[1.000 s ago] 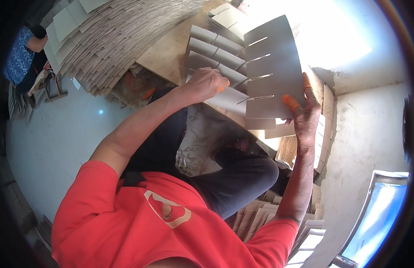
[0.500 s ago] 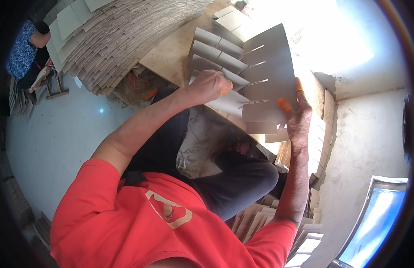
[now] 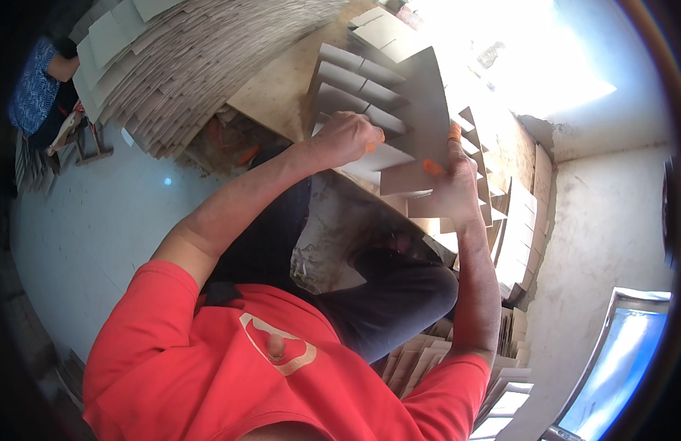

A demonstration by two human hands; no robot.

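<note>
Cardboard strips [image 3: 362,92]: several, set on edge in a spaced row over the tabletop [image 3: 271,92], seemingly to keep each separate. Cardboard sheet [image 3: 427,117]: tilted up at the strips' right ends, contact blurred, apparently held so for lining up. Left hand [image 3: 351,140]: grip apparently pinched on near strips, likely steadying; forearm slanting inward. Right hand [image 3: 458,176]: grip clamped on sheet's right edge, thumb across face; arm extended forward.

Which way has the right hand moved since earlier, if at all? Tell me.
Yes: the right hand has moved left, farther from the pale wall on the right.
</note>
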